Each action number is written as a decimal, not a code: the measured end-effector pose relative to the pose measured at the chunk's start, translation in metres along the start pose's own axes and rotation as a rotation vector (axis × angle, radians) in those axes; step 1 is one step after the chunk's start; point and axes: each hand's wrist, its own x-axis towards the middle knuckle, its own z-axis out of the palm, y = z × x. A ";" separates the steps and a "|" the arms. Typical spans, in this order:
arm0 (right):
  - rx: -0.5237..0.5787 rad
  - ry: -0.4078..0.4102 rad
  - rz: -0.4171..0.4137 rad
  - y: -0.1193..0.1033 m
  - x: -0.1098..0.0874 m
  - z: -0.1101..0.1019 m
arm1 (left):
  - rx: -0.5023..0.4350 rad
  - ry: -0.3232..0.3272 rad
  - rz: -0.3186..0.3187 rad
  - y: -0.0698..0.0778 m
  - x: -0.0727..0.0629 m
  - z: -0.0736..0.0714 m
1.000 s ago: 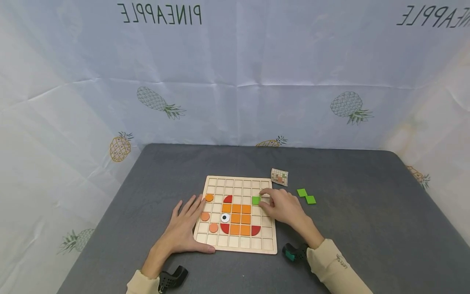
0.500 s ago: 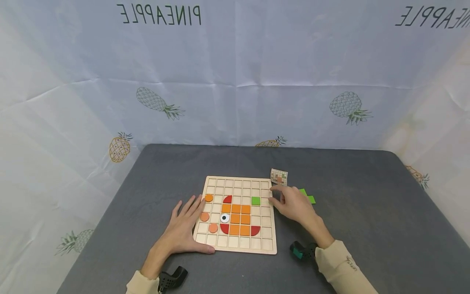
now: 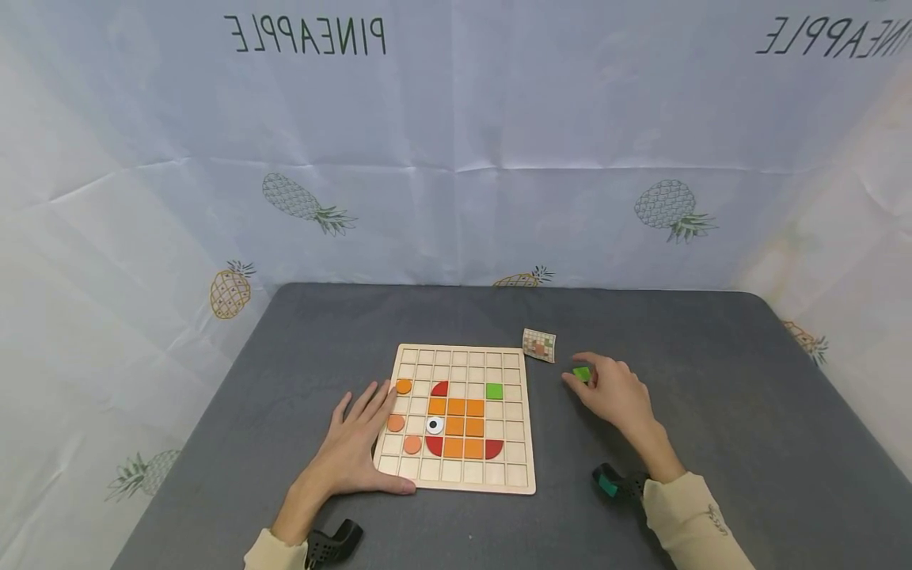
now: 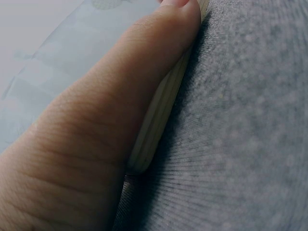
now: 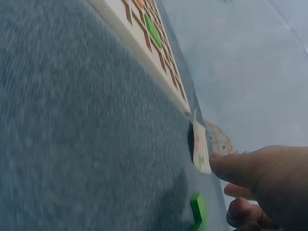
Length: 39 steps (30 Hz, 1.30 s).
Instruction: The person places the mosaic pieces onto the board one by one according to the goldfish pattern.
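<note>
A wooden grid board (image 3: 509, 473) lies on the table, bearing orange squares (image 3: 454, 426), red quarter-rounds (image 3: 494, 449), a white eye piece (image 3: 435, 425), orange round pieces (image 3: 412, 445) and one green square (image 3: 494, 391). My left hand (image 3: 356, 447) rests at the board's left side, fingers spread and straight, thumb along its near edge. To the right of the board, my right hand (image 3: 609, 388) hovers over the loose green tiles (image 5: 198, 211), thumb and index finger apart. In the head view one green tile (image 3: 582, 374) shows in that gap; the hand covers the rest.
A small curled picture card (image 3: 539, 345) lies by the board's far right corner. Dark grey cloth covers the table (image 3: 456, 530). Behind it hangs a white curtain (image 3: 456, 158) printed with pineapples. Each wrist wears a black mount, the left one (image 3: 335, 543) near the table's front.
My right hand has let go of the green square on the board and moved right, over the loose green tiles. My left hand keeps its place on the board.
</note>
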 end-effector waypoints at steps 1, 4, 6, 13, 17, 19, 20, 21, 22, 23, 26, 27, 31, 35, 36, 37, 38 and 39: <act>-0.002 0.003 0.013 0.002 0.000 -0.001 | 0.000 0.002 0.001 0.000 0.000 0.000; -0.015 0.010 0.052 0.007 0.000 -0.002 | -0.004 0.010 0.008 -0.001 0.000 0.001; -0.027 0.008 0.077 0.010 0.000 -0.002 | -0.007 0.013 0.013 -0.002 0.000 0.001; -0.050 -0.016 0.127 0.018 0.001 -0.001 | -0.009 0.002 0.000 -0.001 0.000 0.001; -0.053 -0.021 0.121 0.020 0.000 0.000 | 0.005 0.014 0.009 -0.001 0.000 0.001; -0.054 -0.020 0.117 0.019 -0.001 0.001 | 0.008 0.021 0.016 -0.002 0.000 0.002; -0.054 -0.018 0.115 0.019 -0.001 0.001 | 0.008 0.024 0.018 -0.002 0.000 0.002; -0.051 -0.017 0.115 0.019 -0.001 0.001 | 0.012 0.026 0.019 -0.002 0.000 0.002; -0.046 -0.016 0.114 0.018 -0.001 0.001 | 0.009 0.024 0.016 -0.002 0.000 0.002; -0.039 -0.017 0.113 0.018 -0.001 0.001 | 0.013 0.024 0.016 -0.002 0.000 0.002; -0.016 -0.027 0.099 0.016 -0.001 0.002 | 0.014 0.016 0.011 -0.001 0.001 0.002; -0.011 -0.032 0.093 0.015 -0.001 0.002 | 0.016 0.013 0.010 -0.001 0.001 0.001; -0.006 -0.041 0.059 0.014 -0.001 0.003 | 0.009 -0.002 0.001 0.000 0.001 0.000; -0.005 -0.037 0.023 0.015 -0.001 0.006 | 0.015 0.000 0.003 0.000 0.001 0.000; -0.005 -0.040 0.016 0.015 -0.001 0.006 | 0.018 0.001 0.004 0.000 0.001 0.000; -0.005 -0.042 0.008 0.014 -0.001 0.007 | 0.021 0.006 0.007 0.000 0.001 0.000; -0.006 -0.046 0.002 0.014 -0.001 0.007 | 0.023 0.009 0.009 -0.001 0.001 0.000; -0.008 -0.049 -0.005 0.014 -0.001 0.007 | 0.021 0.010 0.009 -0.001 0.001 0.001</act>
